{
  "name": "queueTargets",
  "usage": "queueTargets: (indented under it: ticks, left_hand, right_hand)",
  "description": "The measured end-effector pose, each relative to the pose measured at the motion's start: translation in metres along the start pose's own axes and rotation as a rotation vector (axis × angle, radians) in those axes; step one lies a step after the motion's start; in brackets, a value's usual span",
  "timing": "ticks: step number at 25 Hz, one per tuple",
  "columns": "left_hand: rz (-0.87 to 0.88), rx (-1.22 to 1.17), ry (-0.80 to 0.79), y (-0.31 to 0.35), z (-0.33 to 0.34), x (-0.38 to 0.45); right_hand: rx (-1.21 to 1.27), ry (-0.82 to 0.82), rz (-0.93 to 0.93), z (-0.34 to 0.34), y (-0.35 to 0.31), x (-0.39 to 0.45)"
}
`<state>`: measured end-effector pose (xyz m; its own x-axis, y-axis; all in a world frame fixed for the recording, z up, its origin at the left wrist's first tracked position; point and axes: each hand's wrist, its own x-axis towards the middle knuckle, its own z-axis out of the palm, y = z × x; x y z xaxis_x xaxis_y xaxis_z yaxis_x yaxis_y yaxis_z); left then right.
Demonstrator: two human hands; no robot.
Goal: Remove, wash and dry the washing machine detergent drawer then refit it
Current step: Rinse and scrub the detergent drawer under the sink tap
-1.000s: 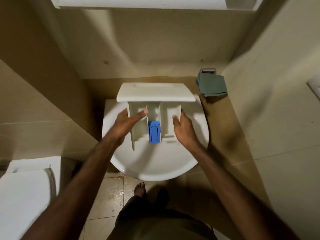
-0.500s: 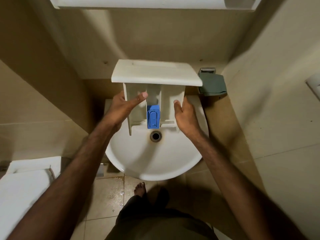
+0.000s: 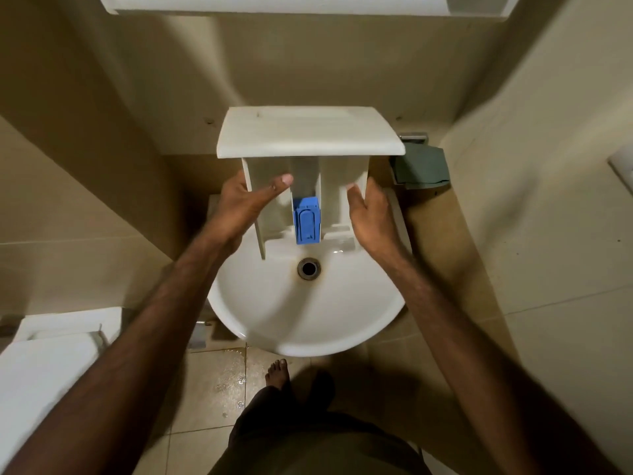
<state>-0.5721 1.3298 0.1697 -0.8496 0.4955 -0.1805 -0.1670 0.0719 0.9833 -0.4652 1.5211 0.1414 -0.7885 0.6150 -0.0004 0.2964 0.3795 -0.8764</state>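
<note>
I'm standing over the basin (image 3: 274,313), a white bowl with a dark drain (image 3: 309,268) in its middle and a few drops of water near it. To the near left, part of a toilet (image 3: 44,365) is showing. I'm holding the drawer (image 3: 310,135) above the far half of the basin, front panel away from me and open side facing up at me. Its compartments are looking bare apart from a blue insert (image 3: 307,221) sitting in the middle channel. My left hand (image 3: 245,204) is gripping the left wall, thumb reaching inside the left compartment. My right hand (image 3: 371,214) is curling round the right wall. A green cloth (image 3: 421,168) is lying far right of the drawer.
</note>
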Motion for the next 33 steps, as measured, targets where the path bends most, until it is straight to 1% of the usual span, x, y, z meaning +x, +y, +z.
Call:
queueTargets:
  ticks: [1, 3, 7, 9, 12, 15, 17, 18, 20, 21, 22, 23, 24, 26, 27, 29, 30, 32, 33]
  left_hand:
    - [0.022, -0.007, -0.003, 0.004, 0.0, 0.002]
    - [0.01, 0.007, 0.002, -0.005, 0.0, 0.0]
    - [-0.152, 0.021, -0.002, -0.06, 0.002, -0.028]
    - [-0.205, 0.025, -0.019, -0.076, 0.001, -0.038]
    - [-0.236, -0.014, -0.006, -0.079, -0.005, -0.033]
    - [-0.229, -0.166, 0.003, -0.076, -0.009, -0.02]
    - [-0.201, -0.192, 0.041, -0.077, -0.007, -0.017]
    - [-0.185, -0.195, 0.064, -0.078, -0.005, -0.018]
    - [-0.159, -0.198, 0.115, -0.08, -0.003, -0.018]
    - [-0.144, -0.194, 0.137, -0.081, -0.002, -0.018]
    - [-0.125, -0.186, 0.156, -0.081, -0.003, -0.018]
    - [-0.11, -0.179, 0.181, -0.081, -0.005, -0.017]
    - [-0.104, -0.17, 0.209, -0.081, -0.007, -0.016]
    - [-0.097, -0.16, 0.238, -0.084, -0.012, -0.015]
    - [-0.089, -0.155, 0.24, -0.087, -0.014, -0.015]
    - [-0.078, -0.134, 0.243, -0.092, -0.016, -0.016]
    - [-0.073, -0.124, 0.24, -0.094, -0.017, -0.016]
    - [-0.071, -0.106, 0.23, -0.097, -0.016, -0.017]
    - [-0.076, -0.098, 0.228, -0.097, -0.016, -0.018]
  right_hand:
    - [0.006, 0.016, -0.009, -0.001, -0.003, 0.003]
    - [0.001, 0.011, 0.014, 0.002, 0.002, -0.004]
    - [-0.056, -0.164, 0.173, 0.019, 0.045, -0.045]
    - [-0.068, -0.218, 0.185, 0.021, 0.06, -0.051]
    - [-0.064, -0.22, 0.161, 0.019, 0.057, -0.046]
    - [-0.086, -0.25, 0.141, 0.02, 0.05, -0.046]
    - [-0.096, -0.289, 0.131, 0.018, 0.048, -0.048]
    - [-0.097, -0.325, 0.12, 0.015, 0.046, -0.047]
    - [-0.07, -0.458, 0.109, -0.003, 0.04, -0.039]
    - [-0.086, -0.53, 0.107, -0.017, 0.036, -0.033]
    - [-0.135, -0.56, 0.089, -0.033, 0.035, -0.024]
    - [-0.226, -0.516, 0.049, -0.05, 0.037, -0.013]
    - [-0.357, -0.39, -0.016, -0.066, 0.042, -0.001]
    - [-0.647, -0.086, -0.138, -0.094, 0.053, 0.028]
    - [-0.735, 0.001, -0.158, -0.104, 0.058, 0.04]
    - [-0.755, 0.027, -0.138, -0.116, 0.063, 0.064]
    - [-0.71, 0.03, -0.121, -0.119, 0.063, 0.075]
    - [-0.622, 0.09, -0.116, -0.121, 0.06, 0.095]
    - [-0.627, 0.11, -0.104, -0.123, 0.057, 0.104]
